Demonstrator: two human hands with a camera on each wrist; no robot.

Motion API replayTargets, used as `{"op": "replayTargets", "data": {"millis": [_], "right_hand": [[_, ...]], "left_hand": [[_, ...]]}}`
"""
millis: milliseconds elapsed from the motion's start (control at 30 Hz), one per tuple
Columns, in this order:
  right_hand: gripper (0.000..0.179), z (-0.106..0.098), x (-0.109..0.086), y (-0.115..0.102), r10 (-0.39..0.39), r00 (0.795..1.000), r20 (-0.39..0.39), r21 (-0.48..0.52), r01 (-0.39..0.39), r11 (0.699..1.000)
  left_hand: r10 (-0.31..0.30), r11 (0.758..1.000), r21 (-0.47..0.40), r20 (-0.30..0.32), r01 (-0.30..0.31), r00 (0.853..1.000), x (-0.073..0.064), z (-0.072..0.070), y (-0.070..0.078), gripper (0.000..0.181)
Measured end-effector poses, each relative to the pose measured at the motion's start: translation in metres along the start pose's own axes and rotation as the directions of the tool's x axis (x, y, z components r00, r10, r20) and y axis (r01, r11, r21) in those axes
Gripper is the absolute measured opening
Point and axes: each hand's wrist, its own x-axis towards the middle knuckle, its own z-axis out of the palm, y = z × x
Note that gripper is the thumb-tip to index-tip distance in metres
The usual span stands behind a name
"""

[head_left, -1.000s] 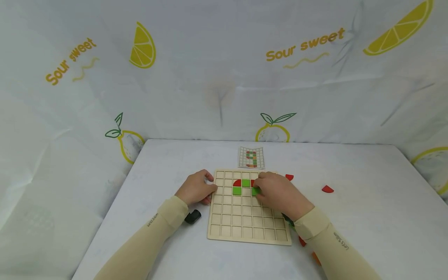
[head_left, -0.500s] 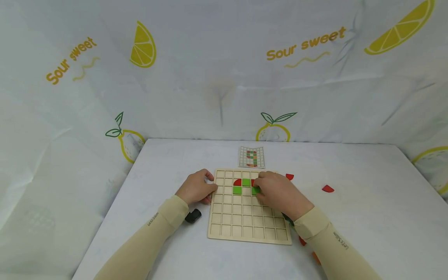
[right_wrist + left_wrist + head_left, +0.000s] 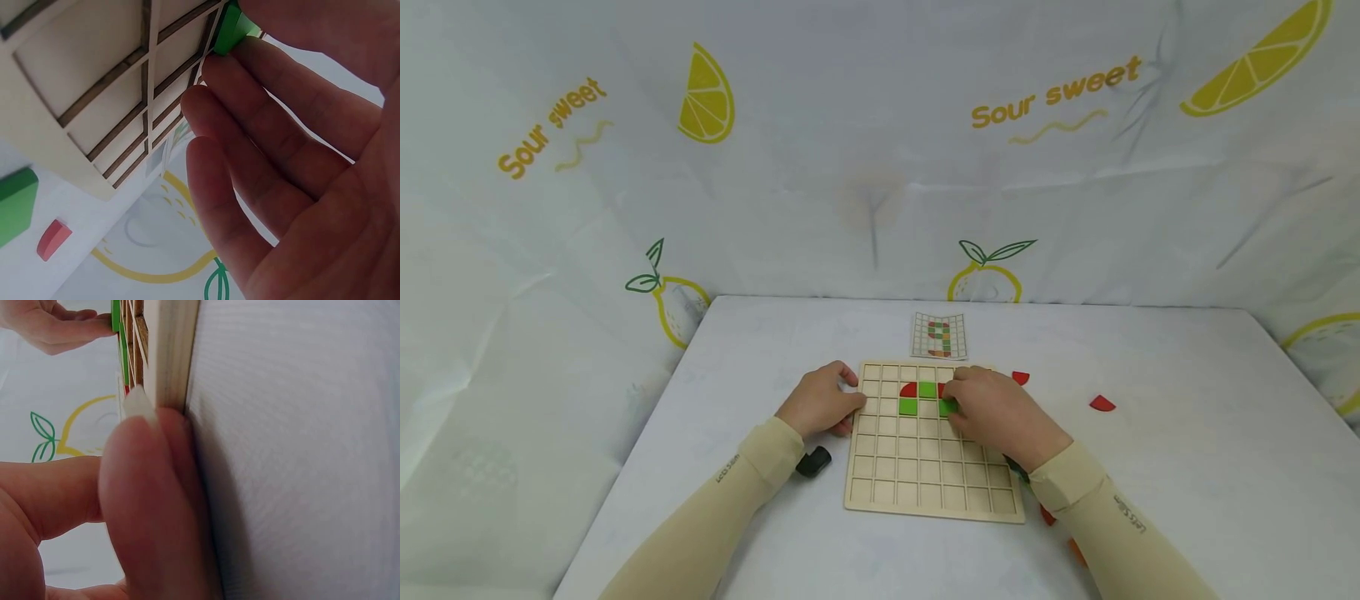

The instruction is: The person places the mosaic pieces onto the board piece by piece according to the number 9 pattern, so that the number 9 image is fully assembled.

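Observation:
In the head view a wooden grid board (image 3: 897,471) lies on the white table. My left hand (image 3: 822,402) holds its left edge, with the thumb (image 3: 147,487) at the rim in the left wrist view. Over the board's upper right part, my right hand (image 3: 1003,417) pinches a green square tile (image 3: 229,30) between thumb and index finger, at a cell. A red quarter-circle tile (image 3: 909,389), a green tile (image 3: 927,389) and another green tile (image 3: 908,407) sit in cells nearby. Part of a second red tile (image 3: 942,389) shows beside my right fingers.
Behind the board lies a pattern card (image 3: 957,339) with a printed grid. Loose red tiles (image 3: 1102,403) and an orange piece (image 3: 1077,552) lie to the right, some partly under the right arm. A black object (image 3: 814,462) is near the left wrist.

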Motion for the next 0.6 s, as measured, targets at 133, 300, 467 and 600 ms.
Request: {"op": "replayTargets", "data": {"millis": [133,300,467,600], "right_hand": [[0.008,0.0002,0.0005,0.0003,0.009,1.0,0.008,-0.001,-0.009,1.0],[0.009,0.0003,0.0012,0.0009,0.014,1.0,0.017,0.0,-0.014,1.0],[0.009,-0.0001,0.0013,0.0015,0.001,1.0,0.012,-0.004,-0.001,1.0],[0.009,0.0,0.0015,0.002,-0.008,1.0,0.008,-0.004,0.008,1.0]], "left_hand": [[-0.008,1.0,0.001,0.001,0.008,1.0,0.0006,0.0001,0.0005,0.026],[-0.008,1.0,-0.001,0.0,0.008,1.0,0.0009,-0.0001,0.0003,0.026],[-0.002,1.0,-0.001,0.0,0.002,1.0,0.0007,0.0,0.0006,0.026],[-0.001,1.0,0.004,-0.001,0.001,1.0,0.001,0.0003,0.0001,0.025]]}}
